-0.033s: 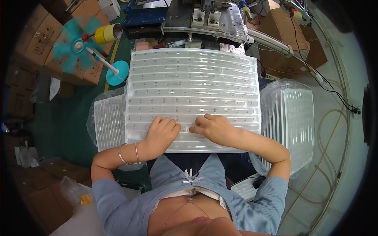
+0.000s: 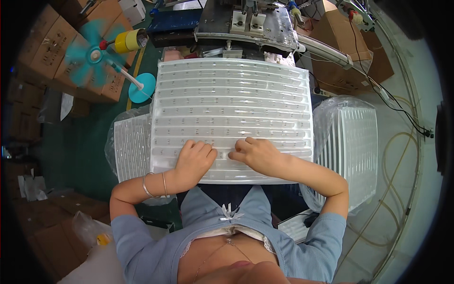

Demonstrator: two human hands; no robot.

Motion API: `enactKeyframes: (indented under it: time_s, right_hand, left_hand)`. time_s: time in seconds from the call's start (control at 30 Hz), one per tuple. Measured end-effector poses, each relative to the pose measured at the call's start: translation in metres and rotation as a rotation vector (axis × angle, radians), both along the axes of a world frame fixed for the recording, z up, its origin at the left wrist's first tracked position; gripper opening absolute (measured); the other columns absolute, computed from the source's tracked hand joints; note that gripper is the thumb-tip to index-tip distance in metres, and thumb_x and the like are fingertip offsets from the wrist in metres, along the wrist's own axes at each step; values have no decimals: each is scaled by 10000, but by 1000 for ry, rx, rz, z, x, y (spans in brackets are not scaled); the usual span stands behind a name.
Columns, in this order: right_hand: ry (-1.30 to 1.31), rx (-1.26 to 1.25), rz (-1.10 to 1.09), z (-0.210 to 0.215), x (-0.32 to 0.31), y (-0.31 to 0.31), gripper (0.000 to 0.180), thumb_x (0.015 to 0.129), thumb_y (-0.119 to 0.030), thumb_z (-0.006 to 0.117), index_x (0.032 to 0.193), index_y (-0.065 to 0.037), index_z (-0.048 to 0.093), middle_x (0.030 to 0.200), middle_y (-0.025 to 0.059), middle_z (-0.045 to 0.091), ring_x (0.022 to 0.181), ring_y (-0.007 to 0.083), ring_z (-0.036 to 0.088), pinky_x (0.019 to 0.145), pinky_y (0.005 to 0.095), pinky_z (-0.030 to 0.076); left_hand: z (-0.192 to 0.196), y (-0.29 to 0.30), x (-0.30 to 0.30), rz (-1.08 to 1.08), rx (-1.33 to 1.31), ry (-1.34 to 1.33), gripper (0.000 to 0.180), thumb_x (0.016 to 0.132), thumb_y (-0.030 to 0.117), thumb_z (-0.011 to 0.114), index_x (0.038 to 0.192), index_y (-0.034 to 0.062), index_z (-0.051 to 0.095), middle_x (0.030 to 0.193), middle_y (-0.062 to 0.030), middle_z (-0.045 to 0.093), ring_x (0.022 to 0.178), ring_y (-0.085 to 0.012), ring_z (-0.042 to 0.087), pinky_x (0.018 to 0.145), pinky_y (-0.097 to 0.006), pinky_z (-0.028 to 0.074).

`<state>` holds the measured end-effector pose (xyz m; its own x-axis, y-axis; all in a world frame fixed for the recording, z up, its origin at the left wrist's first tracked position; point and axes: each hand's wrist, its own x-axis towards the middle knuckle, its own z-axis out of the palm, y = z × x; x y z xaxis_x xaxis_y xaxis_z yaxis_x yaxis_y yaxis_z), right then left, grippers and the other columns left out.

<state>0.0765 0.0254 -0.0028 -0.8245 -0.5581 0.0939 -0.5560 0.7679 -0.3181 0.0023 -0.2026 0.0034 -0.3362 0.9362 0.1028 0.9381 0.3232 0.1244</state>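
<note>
A wide white plastic tray (image 2: 231,102) with long horizontal channels spans the space in front of me. Small dark-printed pieces or marks sit in rows along the channels; their kind is too small to tell. Over the near rows, left of the middle, lies my left hand (image 2: 195,161), its fingers curled down onto the tray. My right hand (image 2: 257,152) faces it, fingers bent and drawn together. A small pale marked piece (image 2: 221,155) shows in the gap between both hands. Whatever the fingertips hold is hidden or too small to name.
Bagged white ribbed trays stand at the left (image 2: 132,146) and right (image 2: 357,151). Beyond the big tray is a metal machine (image 2: 243,28). A turquoise fan (image 2: 94,57) stands at the left before cardboard boxes (image 2: 56,45). Cables (image 2: 397,106) hang along the right wall.
Almost nothing differs. The fingers of my right hand have drawn slightly closer together; my left hand has stayed in place.
</note>
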Motion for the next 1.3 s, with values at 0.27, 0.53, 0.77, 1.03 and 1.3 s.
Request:
enactKeyframes:
  time_s: [0.27, 0.53, 0.77, 1.03, 1.3]
  right_hand:
    - [-25, -447, -260, 44, -27, 27, 279, 719, -63, 618, 987, -65, 539, 909, 108, 540, 789, 268, 604, 647, 373, 506]
    - [-58, -621, -679, 34, -33, 84, 196, 782, -42, 626, 956, -8, 542, 978, 93, 608, 728, 180, 583, 595, 269, 475]
    - [344, -704, -598, 63, -74, 94, 229, 851, -9, 594, 1076, -37, 628, 1089, 86, 632, 849, 156, 622, 687, 261, 537]
    - [513, -609, -672, 66, -142, 125, 246, 828, -58, 667, 1066, -12, 622, 996, 115, 662, 825, 188, 653, 674, 284, 549]
    - [860, -266, -564, 96, -235, 98, 195, 793, -106, 676, 984, -69, 654, 940, 93, 675, 820, 264, 659, 666, 332, 532]
  left_hand:
    - [33, 8, -34, 125, 265, -139, 274, 736, 83, 660, 1006, 60, 620, 903, -62, 591, 826, -227, 570, 714, -362, 428]
    - [39, 23, -97, 399, 453, -311, 260, 788, 50, 605, 1047, 49, 621, 945, -93, 624, 796, -255, 617, 698, -336, 502]
    - [63, 113, -165, 412, 812, 47, 261, 815, 177, 635, 1061, 93, 635, 911, -74, 615, 868, -238, 570, 736, -361, 445]
    - [80, 201, -238, 287, 626, 548, 297, 817, 376, 627, 987, 137, 673, 826, -66, 589, 873, -235, 501, 751, -387, 343]
    - [88, 132, -185, 184, 931, -129, 166, 870, 149, 607, 1020, 85, 640, 835, -44, 600, 719, -203, 550, 657, -345, 425]
